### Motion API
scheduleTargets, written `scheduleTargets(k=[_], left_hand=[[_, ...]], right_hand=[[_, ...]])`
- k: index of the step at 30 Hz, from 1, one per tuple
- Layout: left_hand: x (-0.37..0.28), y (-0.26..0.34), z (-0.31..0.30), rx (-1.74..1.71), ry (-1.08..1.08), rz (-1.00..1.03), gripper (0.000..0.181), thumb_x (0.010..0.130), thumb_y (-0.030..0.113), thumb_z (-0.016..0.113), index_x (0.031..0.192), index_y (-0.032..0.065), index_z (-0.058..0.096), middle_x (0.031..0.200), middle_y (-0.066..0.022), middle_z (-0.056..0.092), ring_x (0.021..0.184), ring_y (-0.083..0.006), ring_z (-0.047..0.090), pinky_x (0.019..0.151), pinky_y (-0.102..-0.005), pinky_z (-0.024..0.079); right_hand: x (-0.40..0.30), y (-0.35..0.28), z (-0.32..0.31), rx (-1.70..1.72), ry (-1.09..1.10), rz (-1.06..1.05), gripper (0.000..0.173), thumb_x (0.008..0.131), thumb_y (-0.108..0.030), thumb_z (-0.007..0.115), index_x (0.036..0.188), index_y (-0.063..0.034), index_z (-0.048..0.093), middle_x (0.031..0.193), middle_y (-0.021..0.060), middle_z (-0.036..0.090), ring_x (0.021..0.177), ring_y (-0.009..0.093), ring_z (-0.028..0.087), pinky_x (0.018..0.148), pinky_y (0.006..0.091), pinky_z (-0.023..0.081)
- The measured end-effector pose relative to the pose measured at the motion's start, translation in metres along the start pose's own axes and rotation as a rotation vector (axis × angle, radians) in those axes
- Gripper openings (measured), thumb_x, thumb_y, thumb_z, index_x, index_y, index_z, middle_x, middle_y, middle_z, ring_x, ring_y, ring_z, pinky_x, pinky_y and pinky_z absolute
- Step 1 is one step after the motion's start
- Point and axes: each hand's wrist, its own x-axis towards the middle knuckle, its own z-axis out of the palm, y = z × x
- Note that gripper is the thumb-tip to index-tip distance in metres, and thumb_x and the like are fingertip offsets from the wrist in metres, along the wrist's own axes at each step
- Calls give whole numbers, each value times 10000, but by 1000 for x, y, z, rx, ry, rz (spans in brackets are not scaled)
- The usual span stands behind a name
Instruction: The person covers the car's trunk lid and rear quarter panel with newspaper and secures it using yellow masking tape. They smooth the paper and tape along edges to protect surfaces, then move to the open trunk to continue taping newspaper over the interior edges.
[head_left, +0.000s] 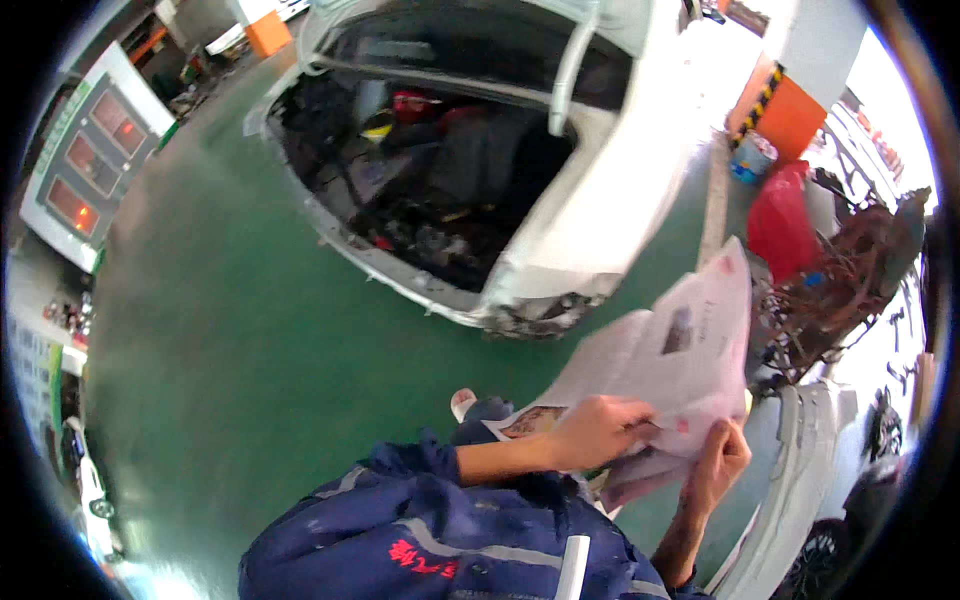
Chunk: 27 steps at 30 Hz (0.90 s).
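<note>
A printed sheet of newspaper (645, 360) is spread in front of me, slanting up to the right, with creases and a lower part folded under. My left hand (604, 433) is closed on the paper near its lower middle; the fingertips are partly hidden. At the lower right edge, my right hand (724, 454) pinches the sheet between thumb and fingers. Beyond the paper stands a white car body (600, 217) with an open rear compartment (450, 172), dark inside, with red items and a yellow-and-black item in it. Its near corner is rough and damaged.
Green floor (240, 330) lies to my left. At right are a grey bumper-like car part (806, 465), a red plastic bag (784, 217), a tangled brown heap (840, 292) and a bucket (752, 157) beside an orange-based pillar (795, 112). A grey-framed door (94, 161) stands far left.
</note>
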Motion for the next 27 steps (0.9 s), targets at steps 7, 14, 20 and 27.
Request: scheduleTargets(k=[7,14,20,27], left_hand=[[49,6,44,211,254,243,211,949,138,678,1140,54,716,1081,-159,741,940,-390,715,791,-438,581],[125,-4,54,110,15,291,211,956,73,669,1150,5,715,1038,-213,737,931,-372,736,822,-415,579],[237,1,-2,-46,-345,263,200,1014,163,646,1099,-14,681,888,-180,704,793,-241,684,758,-375,532],[380,-22,-54,-258,-714,322,217,1035,168,627,986,-42,656,789,-13,591,754,-112,514,703,-319,457]], right_hand=[[40,23,-58,218,-59,176,393,1005,-230,673,713,0,548,719,-59,472,690,55,382,612,264,268],[76,84,-110,273,42,118,265,1042,-205,606,974,26,715,838,5,645,755,70,505,681,250,385],[174,93,-175,-536,321,-137,407,1072,-312,584,1375,-46,645,1197,111,661,945,167,599,839,325,477],[295,30,-188,-916,-390,-245,992,802,-672,738,1511,-28,481,1496,217,535,1400,382,471,1210,502,293]])
